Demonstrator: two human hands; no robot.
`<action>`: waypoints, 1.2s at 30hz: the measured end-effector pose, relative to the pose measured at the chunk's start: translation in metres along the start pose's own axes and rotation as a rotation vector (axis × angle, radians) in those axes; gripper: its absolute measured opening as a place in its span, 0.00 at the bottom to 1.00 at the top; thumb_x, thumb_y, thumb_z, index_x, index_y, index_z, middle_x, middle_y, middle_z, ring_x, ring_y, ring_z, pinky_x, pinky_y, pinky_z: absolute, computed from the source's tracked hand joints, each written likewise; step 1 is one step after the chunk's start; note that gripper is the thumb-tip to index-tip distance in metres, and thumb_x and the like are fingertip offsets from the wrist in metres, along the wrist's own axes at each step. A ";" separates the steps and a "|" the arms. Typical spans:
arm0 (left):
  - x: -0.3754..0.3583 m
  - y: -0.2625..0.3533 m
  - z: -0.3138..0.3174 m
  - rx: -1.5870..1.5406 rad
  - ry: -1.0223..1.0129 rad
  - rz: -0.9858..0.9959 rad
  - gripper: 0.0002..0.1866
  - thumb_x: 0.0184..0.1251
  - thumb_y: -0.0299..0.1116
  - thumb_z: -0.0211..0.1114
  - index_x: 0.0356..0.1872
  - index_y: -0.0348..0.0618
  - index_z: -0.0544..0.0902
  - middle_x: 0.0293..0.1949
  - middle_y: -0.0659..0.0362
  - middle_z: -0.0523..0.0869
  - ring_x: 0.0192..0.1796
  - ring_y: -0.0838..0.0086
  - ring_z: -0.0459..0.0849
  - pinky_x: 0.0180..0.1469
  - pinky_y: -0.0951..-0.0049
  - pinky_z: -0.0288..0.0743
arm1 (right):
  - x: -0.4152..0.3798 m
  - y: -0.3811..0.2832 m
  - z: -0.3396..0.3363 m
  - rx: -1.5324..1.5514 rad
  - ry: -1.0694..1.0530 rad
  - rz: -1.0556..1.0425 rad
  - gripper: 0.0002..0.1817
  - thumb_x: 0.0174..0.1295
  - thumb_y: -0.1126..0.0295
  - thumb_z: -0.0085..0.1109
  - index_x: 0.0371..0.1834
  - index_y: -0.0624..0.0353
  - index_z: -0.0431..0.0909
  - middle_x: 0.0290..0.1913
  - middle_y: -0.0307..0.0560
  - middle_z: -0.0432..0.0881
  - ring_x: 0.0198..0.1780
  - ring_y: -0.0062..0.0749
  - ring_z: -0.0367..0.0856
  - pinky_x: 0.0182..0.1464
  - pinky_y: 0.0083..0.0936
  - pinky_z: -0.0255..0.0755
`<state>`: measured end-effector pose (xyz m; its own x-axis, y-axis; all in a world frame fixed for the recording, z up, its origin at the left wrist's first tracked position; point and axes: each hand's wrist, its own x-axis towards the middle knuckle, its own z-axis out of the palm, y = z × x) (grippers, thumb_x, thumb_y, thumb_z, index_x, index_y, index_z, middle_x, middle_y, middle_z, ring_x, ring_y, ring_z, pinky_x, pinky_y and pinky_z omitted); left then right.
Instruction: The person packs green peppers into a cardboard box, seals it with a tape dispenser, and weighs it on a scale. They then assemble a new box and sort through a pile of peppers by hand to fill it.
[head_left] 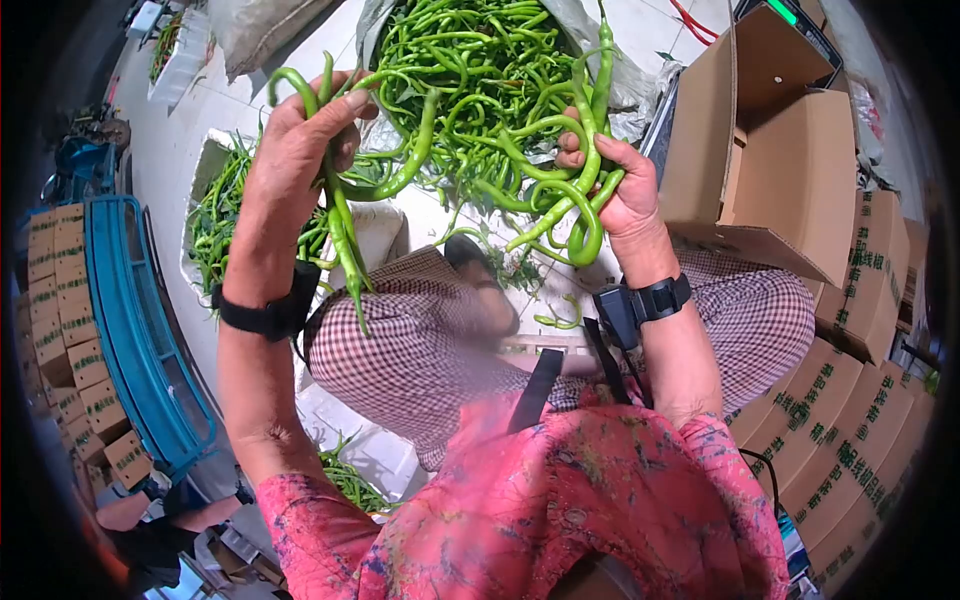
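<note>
My left hand grips a small bunch of long green chili peppers, their tips hanging down past my wrist. My right hand holds another bunch of curved green peppers against its palm. Both hands are raised over a large heap of green peppers in an open sack ahead of me. A black band sits on each wrist. My knees in checked trousers are below the hands.
An open cardboard box stands at the right, with stacked printed cartons beneath it. A white foam box of peppers lies at the left. A blue crate and more cartons line the left edge.
</note>
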<state>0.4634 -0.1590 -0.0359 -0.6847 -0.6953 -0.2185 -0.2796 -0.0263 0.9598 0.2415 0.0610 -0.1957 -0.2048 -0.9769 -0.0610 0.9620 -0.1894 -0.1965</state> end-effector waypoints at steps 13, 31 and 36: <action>-0.076 0.018 0.103 0.223 -0.376 -0.267 0.15 0.66 0.32 0.67 0.50 0.32 0.82 0.28 0.63 0.83 0.28 0.83 0.79 0.29 0.76 0.75 | -0.022 -0.008 0.027 -0.063 0.000 -0.054 0.28 0.69 0.70 0.56 0.71 0.64 0.64 0.49 0.51 0.82 0.47 0.33 0.83 0.43 0.20 0.79; -0.173 0.007 0.076 0.876 -0.732 0.103 0.13 0.50 0.20 0.67 0.40 0.38 0.81 0.33 0.49 0.85 0.36 0.52 0.86 0.37 0.58 0.78 | -0.039 -0.039 0.006 -0.089 -0.016 -0.113 0.28 0.71 0.68 0.55 0.73 0.62 0.61 0.41 0.41 0.77 0.40 0.21 0.76 0.32 0.12 0.69; -0.191 -0.033 0.073 0.759 -0.838 0.087 0.14 0.52 0.23 0.67 0.42 0.39 0.81 0.32 0.50 0.83 0.37 0.50 0.84 0.39 0.55 0.78 | -0.042 -0.035 0.024 -0.046 -0.111 -0.130 0.29 0.71 0.68 0.54 0.73 0.65 0.59 0.42 0.41 0.73 0.42 0.23 0.71 0.34 0.15 0.69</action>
<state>0.5544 0.0266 -0.0392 -0.8770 0.0341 -0.4793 -0.3496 0.6391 0.6851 0.2207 0.1062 -0.1624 -0.3032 -0.9499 0.0760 0.9190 -0.3126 -0.2402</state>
